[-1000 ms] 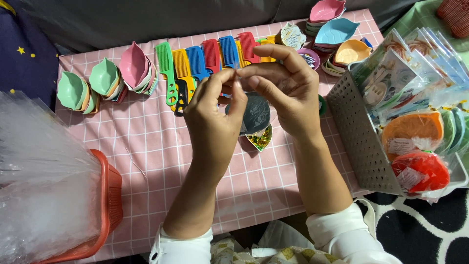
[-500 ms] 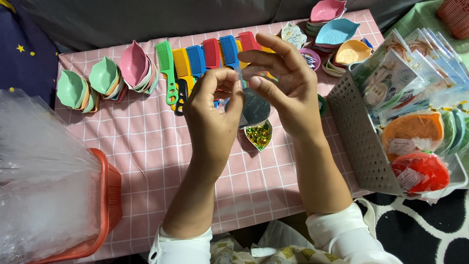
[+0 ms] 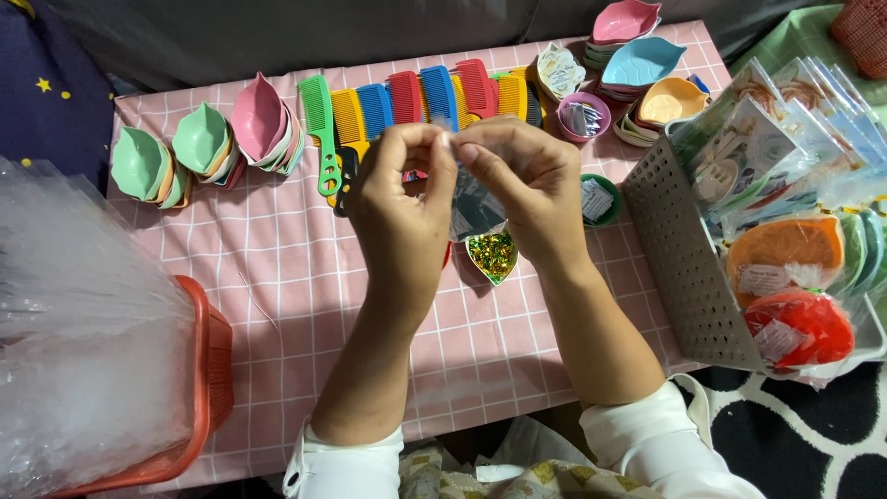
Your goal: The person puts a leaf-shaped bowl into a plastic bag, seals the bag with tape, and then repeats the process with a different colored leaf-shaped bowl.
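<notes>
Nearest to us, an orange basket heaped with clear plastic bags is sitting at the counter's left front corner, close for reaching. Above the pink checked counter we are holding both hands raised and meeting. Our left hand and right hand are each pinching, thumb against forefinger, the top edge of a small clear packet, grips closed tight on its mouth, apparently pulling it open; the packet is hanging between the hands, clear of the counter. Right below it a heart-shaped dish of glitter is sitting, probably placed there to catch spills.

To the right a grey perforated bin is standing hard against the counter's edge, crowded with packaged goods, so there is little room on that side. The open cloth lies left of our forearms, in front of the leaf-shaped bowls.

Farther off, a row of coloured combs is lying fanned side by side, and beyond it stacked pastel bowls are filling the far right corner.
</notes>
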